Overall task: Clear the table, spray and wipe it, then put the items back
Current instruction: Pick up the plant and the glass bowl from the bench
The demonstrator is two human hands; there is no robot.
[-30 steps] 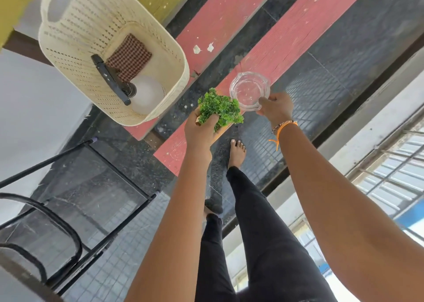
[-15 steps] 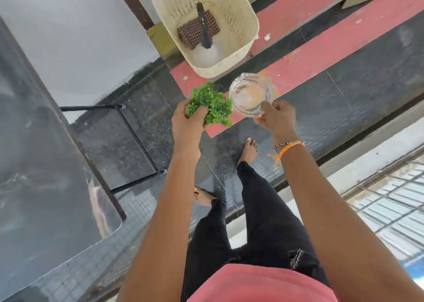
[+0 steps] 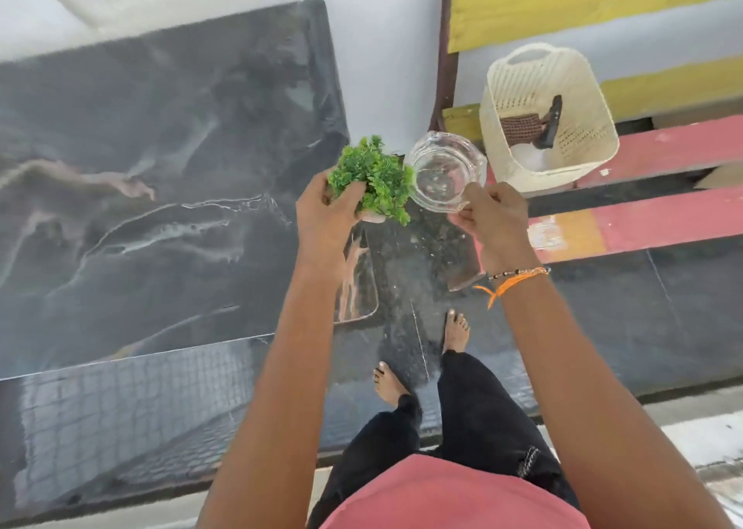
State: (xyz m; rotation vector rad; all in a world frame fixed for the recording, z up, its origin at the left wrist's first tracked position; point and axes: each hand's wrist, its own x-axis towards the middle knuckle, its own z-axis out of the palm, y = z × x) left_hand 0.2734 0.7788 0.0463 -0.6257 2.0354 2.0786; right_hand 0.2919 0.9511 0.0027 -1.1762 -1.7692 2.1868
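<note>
My left hand (image 3: pixel 323 215) grips a small green plant (image 3: pixel 374 176) in a pale pot, held in the air at the right edge of the dark marble table (image 3: pixel 152 174). My right hand (image 3: pixel 490 217) pinches the rim of a clear glass dish (image 3: pixel 444 170), held just right of the plant. Both items hang above the floor, beside the table's right end. A cream plastic basket (image 3: pixel 502 126) stands on the steps to the right; inside lie a checked cloth (image 3: pixel 518 128) and a white spray bottle (image 3: pixel 534 152) with a black trigger.
Red and dark painted steps (image 3: pixel 663 215) run along the right behind the basket. A yellow and grey wall (image 3: pixel 603 1) with a brown post rises at the back. My bare feet stand on dark tiled floor (image 3: pixel 643 307) right of the table.
The view has swung left, so the marble table top now fills the left side. Both hands, still holding the plant and the glass dish, have come next to the table's right edge.
</note>
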